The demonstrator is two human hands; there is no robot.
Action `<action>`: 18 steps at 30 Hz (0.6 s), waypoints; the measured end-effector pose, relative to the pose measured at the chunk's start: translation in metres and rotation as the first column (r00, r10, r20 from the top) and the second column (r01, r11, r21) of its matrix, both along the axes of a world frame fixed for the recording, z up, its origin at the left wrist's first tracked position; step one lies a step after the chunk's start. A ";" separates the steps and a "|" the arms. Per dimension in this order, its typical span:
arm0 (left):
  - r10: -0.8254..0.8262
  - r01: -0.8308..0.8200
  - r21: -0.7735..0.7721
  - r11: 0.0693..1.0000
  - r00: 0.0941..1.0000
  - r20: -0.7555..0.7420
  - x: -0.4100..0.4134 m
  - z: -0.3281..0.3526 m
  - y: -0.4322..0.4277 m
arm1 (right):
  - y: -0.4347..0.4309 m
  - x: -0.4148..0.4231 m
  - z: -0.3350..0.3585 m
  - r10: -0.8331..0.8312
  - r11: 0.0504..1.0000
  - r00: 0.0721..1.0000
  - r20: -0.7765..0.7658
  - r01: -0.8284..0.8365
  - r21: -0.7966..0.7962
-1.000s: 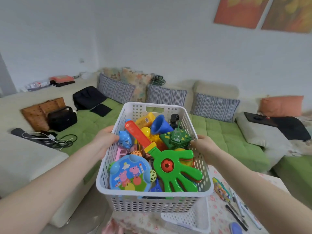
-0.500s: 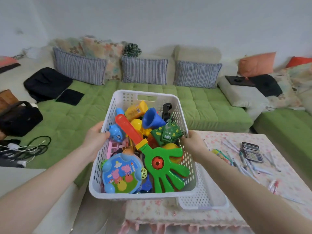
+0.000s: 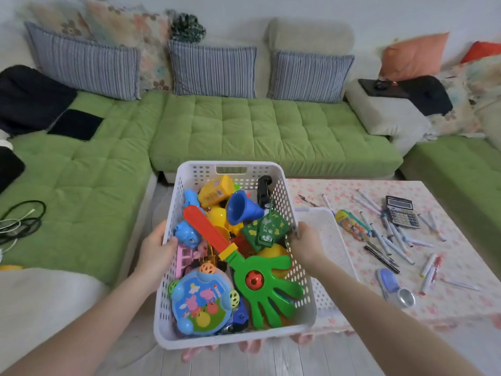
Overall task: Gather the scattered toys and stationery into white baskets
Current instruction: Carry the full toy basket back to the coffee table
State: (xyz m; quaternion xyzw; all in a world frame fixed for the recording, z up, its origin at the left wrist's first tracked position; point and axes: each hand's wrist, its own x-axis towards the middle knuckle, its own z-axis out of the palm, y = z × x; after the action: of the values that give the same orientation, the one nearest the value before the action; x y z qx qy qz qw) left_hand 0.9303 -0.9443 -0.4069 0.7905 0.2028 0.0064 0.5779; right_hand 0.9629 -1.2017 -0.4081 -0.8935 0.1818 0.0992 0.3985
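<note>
A green quilted sofa [image 3: 244, 126] fills the back of the room, with striped cushions [image 3: 211, 69] leaning along its backrest. To the right, in front of it, stands a low table [image 3: 461, 280] covered in a pink floral cloth. At the table's left edge the person holds a white perforated basket [image 3: 168, 302] heaped with toys. It partly hides a second white basket [image 3: 333, 248], which sits on the cloth just behind and to the right. The left hand [image 3: 156, 253] grips the full basket's left rim with the thumb hooked inside. The right hand [image 3: 306, 245] is clamped on the right rim in the same way, so the basket is carried between them. Inside, a green hand-shaped clapper [image 3: 265, 289] with a red handle lies diagonally across the pile. A round blue cartoon drum [image 3: 202, 302] lies in the near left corner. A green tank [image 3: 267, 227] and a blue cone [image 3: 241, 210] sit toward the far right. On the cloth a calculator [image 3: 402, 213] lies among scattered pens [image 3: 390, 240], with a patterned pencil case [image 3: 352, 225] near the second basket.
</note>
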 end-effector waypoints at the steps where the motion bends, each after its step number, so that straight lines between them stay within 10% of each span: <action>1: -0.012 0.012 0.021 1.000 1.000 -0.003 0.000 -0.011 -0.001 | -0.002 -0.001 -0.009 0.000 1.000 1.000 -0.004 0.000 -0.006; 18: -0.068 0.082 0.185 0.979 0.994 -0.084 0.028 -0.205 0.000 | -0.002 0.023 -0.188 -0.025 0.989 0.988 -0.152 0.002 -0.147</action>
State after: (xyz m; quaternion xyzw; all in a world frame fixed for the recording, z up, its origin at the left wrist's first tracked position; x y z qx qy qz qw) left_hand 0.9587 -0.9447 -0.6121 0.8483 0.1934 -0.0266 0.4922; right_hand 0.9864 -1.2038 -0.5956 -0.9087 0.2247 0.1516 0.3174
